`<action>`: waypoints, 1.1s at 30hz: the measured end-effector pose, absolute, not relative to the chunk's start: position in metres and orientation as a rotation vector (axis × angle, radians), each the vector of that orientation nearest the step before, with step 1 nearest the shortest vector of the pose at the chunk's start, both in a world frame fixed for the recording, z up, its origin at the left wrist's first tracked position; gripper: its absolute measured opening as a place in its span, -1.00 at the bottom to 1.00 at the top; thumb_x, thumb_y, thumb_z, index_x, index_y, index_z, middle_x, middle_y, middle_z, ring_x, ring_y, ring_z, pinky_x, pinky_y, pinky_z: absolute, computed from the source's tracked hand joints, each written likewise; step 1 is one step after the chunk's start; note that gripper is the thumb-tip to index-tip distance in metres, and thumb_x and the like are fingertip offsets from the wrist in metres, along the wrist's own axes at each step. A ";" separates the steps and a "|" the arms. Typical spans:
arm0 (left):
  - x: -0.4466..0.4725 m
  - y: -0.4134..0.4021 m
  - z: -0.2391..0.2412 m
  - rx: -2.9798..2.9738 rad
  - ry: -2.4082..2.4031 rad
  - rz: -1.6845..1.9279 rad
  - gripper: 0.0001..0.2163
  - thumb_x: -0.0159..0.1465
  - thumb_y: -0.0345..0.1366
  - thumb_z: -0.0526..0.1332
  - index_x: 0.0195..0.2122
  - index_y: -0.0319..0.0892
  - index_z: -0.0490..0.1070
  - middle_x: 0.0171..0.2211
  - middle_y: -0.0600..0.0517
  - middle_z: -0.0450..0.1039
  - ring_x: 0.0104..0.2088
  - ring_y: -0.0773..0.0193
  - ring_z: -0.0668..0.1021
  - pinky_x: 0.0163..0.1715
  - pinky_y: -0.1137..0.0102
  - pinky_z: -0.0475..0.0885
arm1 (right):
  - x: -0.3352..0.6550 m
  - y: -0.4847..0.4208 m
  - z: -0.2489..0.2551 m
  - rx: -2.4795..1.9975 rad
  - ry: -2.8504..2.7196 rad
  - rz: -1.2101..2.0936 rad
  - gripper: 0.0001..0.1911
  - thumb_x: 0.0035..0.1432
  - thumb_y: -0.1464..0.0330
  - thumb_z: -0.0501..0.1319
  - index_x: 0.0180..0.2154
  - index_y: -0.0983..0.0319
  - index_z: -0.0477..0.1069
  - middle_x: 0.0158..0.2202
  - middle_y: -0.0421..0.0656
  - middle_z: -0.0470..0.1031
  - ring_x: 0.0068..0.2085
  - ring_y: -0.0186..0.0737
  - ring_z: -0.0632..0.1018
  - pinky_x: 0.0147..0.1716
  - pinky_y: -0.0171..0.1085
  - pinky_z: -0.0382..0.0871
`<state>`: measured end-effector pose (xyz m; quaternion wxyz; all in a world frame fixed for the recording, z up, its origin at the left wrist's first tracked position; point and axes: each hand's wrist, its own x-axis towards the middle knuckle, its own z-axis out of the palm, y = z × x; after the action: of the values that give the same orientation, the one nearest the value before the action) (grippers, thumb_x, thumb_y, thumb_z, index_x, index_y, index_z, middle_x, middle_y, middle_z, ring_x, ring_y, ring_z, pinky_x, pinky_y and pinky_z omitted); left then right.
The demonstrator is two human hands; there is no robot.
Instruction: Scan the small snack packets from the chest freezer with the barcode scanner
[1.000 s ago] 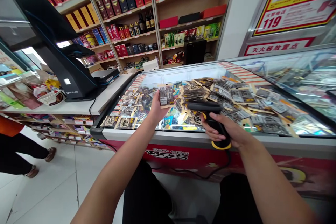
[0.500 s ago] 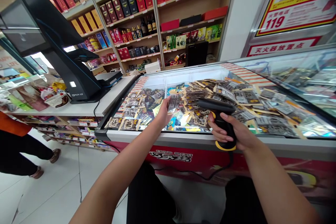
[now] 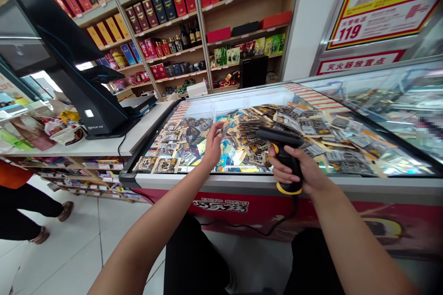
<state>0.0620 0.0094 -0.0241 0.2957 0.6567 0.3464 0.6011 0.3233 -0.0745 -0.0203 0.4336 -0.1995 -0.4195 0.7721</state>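
Observation:
My right hand [image 3: 294,170] is wrapped round the grip of a black and yellow barcode scanner [image 3: 279,137], whose head points left above the freezer lid. A small snack packet [image 3: 225,127] is pinched between the thumb and fingers of my left hand [image 3: 213,144], turned nearly edge-on. Many similar brown and grey packets [image 3: 252,124] lie heaped on the glass beyond both hands. Two more packets [image 3: 165,164] sit flat at the near left corner. From the scanner's base a black cable [image 3: 273,230] hangs down in front of the freezer.
The chest freezer [image 3: 214,179] has a grey rim and red front. To its left a counter [image 3: 138,143] carries a black checkout terminal [image 3: 93,101]. Shelves [image 3: 204,9] of boxes and bottles stand behind. A person's legs [image 3: 27,207] show at the left.
My left hand has tilted the packet so its printed face is now nearly edge-on. The scanner stays in my right hand. The whole view has shifted slightly.

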 end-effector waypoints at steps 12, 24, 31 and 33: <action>0.110 0.063 0.089 2.827 0.741 0.862 -0.62 0.51 -0.08 0.09 0.16 -0.13 0.53 0.11 -0.16 0.59 0.10 0.04 0.60 0.13 0.20 0.47 | 0.322 -0.075 -0.018 -0.450 -1.020 1.955 -0.67 0.29 0.07 0.35 -0.20 0.20 0.44 -0.61 -0.40 0.22 -0.70 -0.53 0.01 -0.66 -0.45 0.09; 0.098 0.050 0.073 2.496 0.727 1.037 -0.66 0.40 -0.05 0.28 0.08 -0.10 0.61 0.10 -0.16 0.58 0.16 -0.05 0.57 0.25 0.15 0.39 | 0.321 -0.076 -0.016 -0.485 -1.065 1.934 -0.67 0.31 0.07 0.32 -0.19 0.20 0.41 -0.60 -0.40 0.19 -0.69 -0.52 -0.01 -0.64 -0.45 0.10; -0.005 0.041 0.054 2.613 1.764 0.714 -0.66 0.46 -0.18 0.12 0.15 -0.14 0.52 0.18 -0.22 0.49 0.21 -0.15 0.50 0.25 -0.02 0.37 | 0.323 -0.077 -0.016 -0.535 -1.085 1.926 -0.66 0.27 0.03 0.34 -0.20 0.17 0.43 -0.59 -0.39 0.16 -0.68 -0.52 -0.02 -0.64 -0.42 0.07; -0.045 0.039 0.047 2.519 2.095 0.446 -0.65 0.43 -0.20 0.14 0.17 -0.14 0.51 0.23 -0.26 0.44 0.25 -0.22 0.46 0.26 -0.09 0.36 | 0.323 -0.076 -0.017 -0.567 -1.093 1.929 -0.66 0.26 0.02 0.34 -0.21 0.15 0.44 -0.60 -0.38 0.14 -0.68 -0.52 -0.03 -0.65 -0.40 0.04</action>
<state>-0.0453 0.0387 0.0472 -0.0823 0.7593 0.6314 0.1343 0.3229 -0.0764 -0.0167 0.4139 -0.2255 -0.4350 0.7672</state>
